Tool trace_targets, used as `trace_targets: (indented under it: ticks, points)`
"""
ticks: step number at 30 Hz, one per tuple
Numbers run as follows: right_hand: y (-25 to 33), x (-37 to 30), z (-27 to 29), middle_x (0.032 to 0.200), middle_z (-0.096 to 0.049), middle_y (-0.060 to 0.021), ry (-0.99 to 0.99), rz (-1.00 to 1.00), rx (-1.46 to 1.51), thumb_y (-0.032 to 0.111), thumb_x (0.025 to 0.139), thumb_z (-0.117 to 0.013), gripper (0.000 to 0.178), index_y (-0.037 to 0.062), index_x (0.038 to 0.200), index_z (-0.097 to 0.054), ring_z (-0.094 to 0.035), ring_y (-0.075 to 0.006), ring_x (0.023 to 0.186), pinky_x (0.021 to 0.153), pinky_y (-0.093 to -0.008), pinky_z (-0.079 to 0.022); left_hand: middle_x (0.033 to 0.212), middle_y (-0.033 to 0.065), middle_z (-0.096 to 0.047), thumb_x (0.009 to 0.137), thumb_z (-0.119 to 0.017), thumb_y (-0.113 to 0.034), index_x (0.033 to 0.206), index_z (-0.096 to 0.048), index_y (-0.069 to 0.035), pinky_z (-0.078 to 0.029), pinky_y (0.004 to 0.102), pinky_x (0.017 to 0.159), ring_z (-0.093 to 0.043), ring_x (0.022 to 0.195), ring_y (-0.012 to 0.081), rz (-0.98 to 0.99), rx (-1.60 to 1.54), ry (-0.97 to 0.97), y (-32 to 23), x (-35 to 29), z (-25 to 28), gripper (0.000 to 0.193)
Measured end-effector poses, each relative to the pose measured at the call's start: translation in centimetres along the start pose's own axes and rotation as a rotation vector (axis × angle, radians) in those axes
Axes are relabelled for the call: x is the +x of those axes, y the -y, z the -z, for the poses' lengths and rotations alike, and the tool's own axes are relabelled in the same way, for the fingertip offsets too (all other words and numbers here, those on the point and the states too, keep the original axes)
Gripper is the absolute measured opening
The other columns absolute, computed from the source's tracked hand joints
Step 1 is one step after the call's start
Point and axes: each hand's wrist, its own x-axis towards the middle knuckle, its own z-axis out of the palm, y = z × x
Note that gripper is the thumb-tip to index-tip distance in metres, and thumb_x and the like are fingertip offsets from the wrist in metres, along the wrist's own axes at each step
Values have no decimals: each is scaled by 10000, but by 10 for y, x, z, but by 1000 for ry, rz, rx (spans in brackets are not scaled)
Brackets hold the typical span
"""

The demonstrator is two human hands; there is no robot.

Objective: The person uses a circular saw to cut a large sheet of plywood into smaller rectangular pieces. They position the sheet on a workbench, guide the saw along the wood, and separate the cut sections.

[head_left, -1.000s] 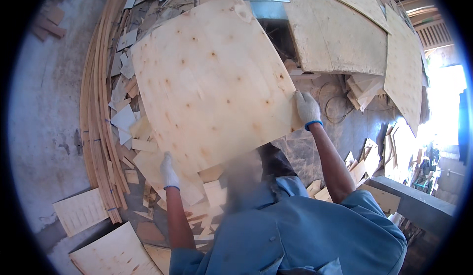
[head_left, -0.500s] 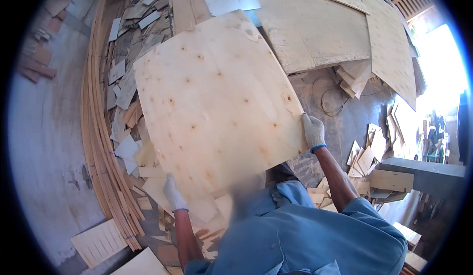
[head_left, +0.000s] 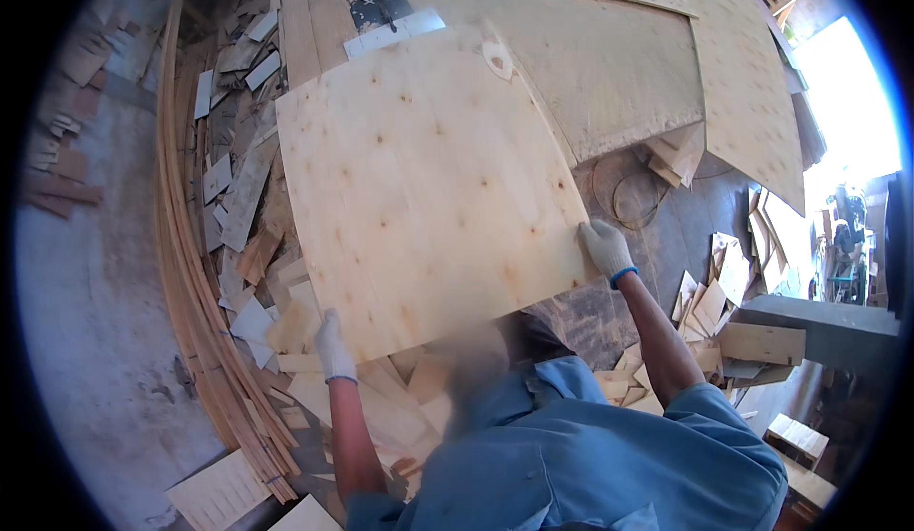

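Observation:
A large pale plywood sheet [head_left: 438, 198] with scattered brown knots is held in front of me, its near edge toward my body. My left hand [head_left: 334, 348], in a white knit glove, is closed on the sheet's near left corner. Gloved the same way with a blue cuff, my right hand [head_left: 606, 248] grips the right edge close to the near corner. The fingers of both hands are partly hidden by the sheet. Its far end lies over or just above a workbench, beside a small white panel [head_left: 395, 33]; contact there is hard to tell.
Larger plywood boards [head_left: 609, 65] cover the surface ahead and to the right. Long thin wood strips [head_left: 181, 245] run down the left, with scrap pieces [head_left: 252, 331] heaped beside them. More offcuts [head_left: 705, 307] lie at right, near a grey beam [head_left: 819, 317]. A wire loop [head_left: 628, 203] rests near the boards.
The plywood sheet has turned slightly, and its near left corner has risen away from my body. Both hands keep their hold. The view has shifted a little.

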Motion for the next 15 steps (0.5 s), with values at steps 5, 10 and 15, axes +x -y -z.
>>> trace_targets:
  ticks: [5, 10, 15]
  points:
    - [-3, 1, -4, 877, -643, -245, -28, 119, -32, 369, 941, -527, 367, 18, 898, -626, -636, -414, 864, 750, -462, -481, 1152, 70, -630, 966, -604, -316, 1243, -586, 48, -503, 313, 913, -614, 1023, 165, 44, -16, -55, 12, 5, 3, 458]
    - [-4, 20, -8, 836, -628, -251, -91, 18, 47, 363, 960, -534, 367, 17, 866, -611, -620, -439, 817, 703, -469, -476, 1119, 77, -645, 965, -601, -277, 1197, -614, 64, -510, 312, 900, -619, 1008, 159, 61, -107, -114, 5, 7, -14, 413]
    - [21, 35, 1, 823, -621, -249, -67, 49, 104, 351, 962, -534, 358, 14, 862, -606, -615, -434, 795, 691, -461, -471, 1121, 66, -641, 953, -624, -283, 1194, -623, 52, -510, 313, 896, -617, 991, 157, 35, -76, -136, 12, 24, -5, 412]
